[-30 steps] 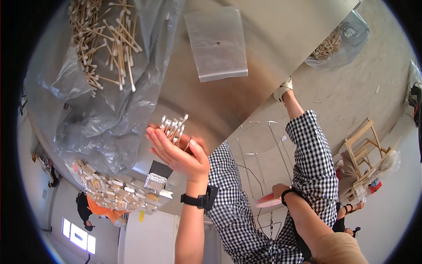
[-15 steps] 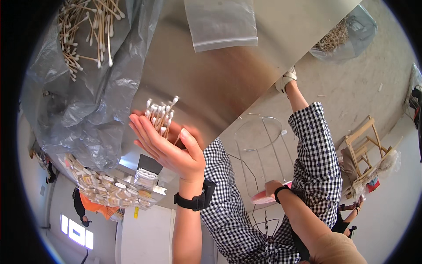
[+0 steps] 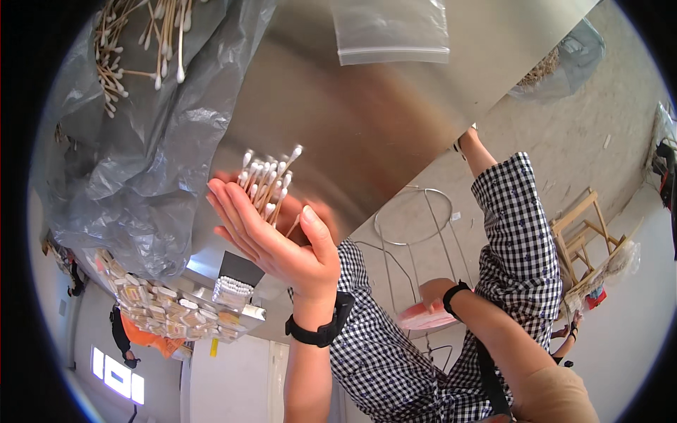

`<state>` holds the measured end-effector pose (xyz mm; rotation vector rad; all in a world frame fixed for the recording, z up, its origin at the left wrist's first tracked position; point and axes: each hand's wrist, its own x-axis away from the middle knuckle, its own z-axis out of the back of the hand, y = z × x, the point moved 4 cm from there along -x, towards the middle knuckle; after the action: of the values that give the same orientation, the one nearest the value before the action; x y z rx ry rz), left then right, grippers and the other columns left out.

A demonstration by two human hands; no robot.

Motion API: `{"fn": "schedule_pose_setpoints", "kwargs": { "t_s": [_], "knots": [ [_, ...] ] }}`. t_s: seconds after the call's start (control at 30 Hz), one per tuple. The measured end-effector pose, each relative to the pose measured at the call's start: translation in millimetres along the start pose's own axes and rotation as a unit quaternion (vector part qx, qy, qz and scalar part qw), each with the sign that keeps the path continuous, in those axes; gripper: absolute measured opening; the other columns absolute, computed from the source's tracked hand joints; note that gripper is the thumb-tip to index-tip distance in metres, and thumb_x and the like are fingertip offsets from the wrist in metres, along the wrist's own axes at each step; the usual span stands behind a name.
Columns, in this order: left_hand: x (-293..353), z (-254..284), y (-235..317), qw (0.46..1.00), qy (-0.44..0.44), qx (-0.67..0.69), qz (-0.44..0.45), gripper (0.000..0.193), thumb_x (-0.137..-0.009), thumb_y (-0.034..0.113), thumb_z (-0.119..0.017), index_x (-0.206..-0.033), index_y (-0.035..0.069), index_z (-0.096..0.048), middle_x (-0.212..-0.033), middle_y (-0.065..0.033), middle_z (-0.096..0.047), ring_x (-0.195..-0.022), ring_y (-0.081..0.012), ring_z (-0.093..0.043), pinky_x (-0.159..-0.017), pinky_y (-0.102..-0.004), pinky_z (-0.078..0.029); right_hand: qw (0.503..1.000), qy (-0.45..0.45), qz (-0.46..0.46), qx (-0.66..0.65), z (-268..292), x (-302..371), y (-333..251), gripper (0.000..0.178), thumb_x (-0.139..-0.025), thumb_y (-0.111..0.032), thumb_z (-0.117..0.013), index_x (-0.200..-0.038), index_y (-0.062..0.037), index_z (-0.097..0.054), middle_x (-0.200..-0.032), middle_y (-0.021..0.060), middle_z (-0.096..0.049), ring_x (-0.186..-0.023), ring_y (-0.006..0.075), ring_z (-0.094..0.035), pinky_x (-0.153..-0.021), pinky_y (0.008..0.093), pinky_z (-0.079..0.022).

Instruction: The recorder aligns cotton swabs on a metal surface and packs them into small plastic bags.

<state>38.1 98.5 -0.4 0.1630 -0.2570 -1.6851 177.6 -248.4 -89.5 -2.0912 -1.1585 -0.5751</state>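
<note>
My left hand is raised beside the metal tabletop, palm turned up and fingers curved around a bunch of cotton swabs. Their white tips stick up unevenly, one leaning out to the right. Lower down, between my knees, my right hand has its fingers bent over the edge of a pink, flat thing, which may be a seat. Its fingertips are partly hidden. Loose cotton swabs lie on a grey plastic bag at the upper left.
A clear zip bag lies on the tabletop. Filled swab packs and a box of swabs stand at the left. A wire stool frame, a bag of sticks and a wooden chair are on the floor.
The view has shifted, so the zip bag appears farther right and higher. My left hand still holds the swabs. My right hand has moved slightly up and left at the pink thing.
</note>
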Motion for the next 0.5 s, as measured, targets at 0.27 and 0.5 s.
{"fn": "schedule_pose_setpoints", "kwargs": {
  "t_s": [0.27, 0.5],
  "knots": [
    [10.5, 24.8, -6.4, 0.959, 0.186, 0.215, -0.001, 0.075, -0.089, 0.021, -0.055, -0.146, -0.008, -0.015, -0.145, -0.0328, -0.032, -0.132, -0.0433, -0.039, -0.108, -0.0494, -0.036, 0.905, 0.339, 0.202, 0.157, 114.2, 133.4, -77.0, 0.026, -0.084, -0.020, -0.063, -0.101, -0.0011, -0.063, -0.095, 0.0150, -0.067, -0.096, 0.0331, -0.063, -0.082, 0.0410, -0.051],
    [41.3, 20.2, 29.3, 0.828, 0.011, 0.530, -0.182, 0.045, -0.093, 0.012, -0.051, -0.132, -0.001, -0.031, -0.068, -0.0048, -0.057, -0.044, -0.0124, -0.041, -0.041, -0.0256, -0.034, 0.871, 0.413, 0.099, 0.246, 180.5, 174.8, -56.4, 0.017, -0.080, -0.010, -0.060, -0.093, 0.0010, -0.061, -0.091, 0.0144, -0.065, -0.092, 0.0315, -0.064, -0.078, 0.0401, -0.051]
  ]
}}
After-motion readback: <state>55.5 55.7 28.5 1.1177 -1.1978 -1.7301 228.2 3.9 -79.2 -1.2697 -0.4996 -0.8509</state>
